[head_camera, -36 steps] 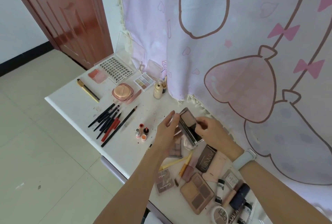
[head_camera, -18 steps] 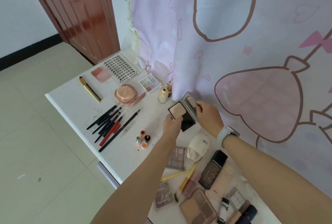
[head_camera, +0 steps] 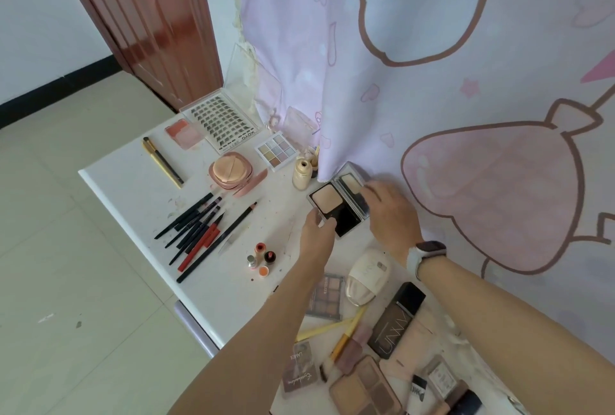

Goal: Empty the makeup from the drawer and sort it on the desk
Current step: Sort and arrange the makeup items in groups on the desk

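An open powder compact (head_camera: 336,205) with a beige pan and a mirrored lid lies on the white desk (head_camera: 133,181) near the curtain. My left hand (head_camera: 317,234) pinches its near edge. My right hand (head_camera: 394,215) holds the lid side from the right. To the left stand a beige foundation bottle (head_camera: 302,173), a small eyeshadow palette (head_camera: 277,150) and a round pink cushion compact (head_camera: 229,170). A row of dark pencils (head_camera: 199,229) lies at the desk's left front, with small nail polish bottles (head_camera: 261,258) beside them.
A lash tray (head_camera: 221,123), a blush (head_camera: 184,133) and a gold-black pen (head_camera: 163,161) sit at the far left corner. An unsorted pile of palettes (head_camera: 324,296), a white case (head_camera: 366,276) and a black tube (head_camera: 396,324) lies under my arms. The pink curtain (head_camera: 432,65) hangs behind.
Both hands carried the compact away from me toward the curtain and lowered it, now opened flat, onto the desk beside the foundation bottle. The camera view shifted left.
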`<state>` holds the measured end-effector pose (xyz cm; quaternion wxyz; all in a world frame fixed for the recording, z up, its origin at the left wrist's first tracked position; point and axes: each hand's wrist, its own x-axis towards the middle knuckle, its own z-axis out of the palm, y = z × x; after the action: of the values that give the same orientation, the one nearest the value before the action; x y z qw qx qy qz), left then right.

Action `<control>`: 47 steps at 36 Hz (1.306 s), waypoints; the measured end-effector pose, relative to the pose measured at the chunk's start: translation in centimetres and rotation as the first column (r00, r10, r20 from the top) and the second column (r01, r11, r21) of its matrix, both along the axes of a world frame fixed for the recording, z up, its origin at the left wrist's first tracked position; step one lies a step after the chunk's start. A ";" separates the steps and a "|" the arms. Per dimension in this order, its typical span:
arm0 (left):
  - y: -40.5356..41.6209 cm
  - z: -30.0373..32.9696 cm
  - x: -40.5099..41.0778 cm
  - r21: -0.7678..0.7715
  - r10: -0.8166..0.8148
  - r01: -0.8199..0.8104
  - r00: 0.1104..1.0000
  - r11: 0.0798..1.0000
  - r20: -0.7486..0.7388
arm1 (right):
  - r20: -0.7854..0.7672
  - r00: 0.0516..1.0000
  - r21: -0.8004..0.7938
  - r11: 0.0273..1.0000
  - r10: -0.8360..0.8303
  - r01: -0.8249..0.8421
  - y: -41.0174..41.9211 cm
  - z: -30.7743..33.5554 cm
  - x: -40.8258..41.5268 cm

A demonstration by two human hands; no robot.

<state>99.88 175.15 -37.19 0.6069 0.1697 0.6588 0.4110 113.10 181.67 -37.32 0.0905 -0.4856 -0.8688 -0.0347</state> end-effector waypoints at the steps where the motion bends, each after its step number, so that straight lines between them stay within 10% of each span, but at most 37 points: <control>1: 0.1 0.0 0.0 -0.007 0.011 -0.011 1.000 1.000 0.026 | 0.058 0.998 0.006 1.000 0.031 -0.031 -0.4 -0.4 0.3; 9: 0.5 0.2 0.5 0.005 -0.013 0.013 0.996 1.000 0.093 | 0.317 0.946 -0.091 0.995 0.064 -0.037 -0.8 -1.2 1.3; 21: -5.2 1.8 -1.6 0.109 -0.255 0.342 0.845 0.933 -0.470 | -0.151 0.987 -0.135 0.988 0.051 -0.071 -8.2 -1.1 0.7; 33: -12.6 1.0 -4.6 0.073 -0.245 0.348 0.778 0.935 -0.579 | 0.330 0.924 -0.489 0.872 0.191 -0.005 -12.9 -2.5 -2.4; 42: -13.3 2.1 -6.0 0.091 -0.157 0.159 0.987 0.983 -0.032 | -0.340 0.932 -0.602 0.791 -0.125 -0.113 -14.6 1.3 -2.4; 47: -13.0 3.4 -5.2 0.078 -0.227 0.215 0.870 0.973 0.438 | -0.564 0.784 -0.648 0.728 -0.261 -0.224 -17.3 3.8 -2.5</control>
<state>94.67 162.18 -33.83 0.7817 0.1539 0.4737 0.3753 110.56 164.37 -33.49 0.1849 -0.4762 -0.7334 0.4485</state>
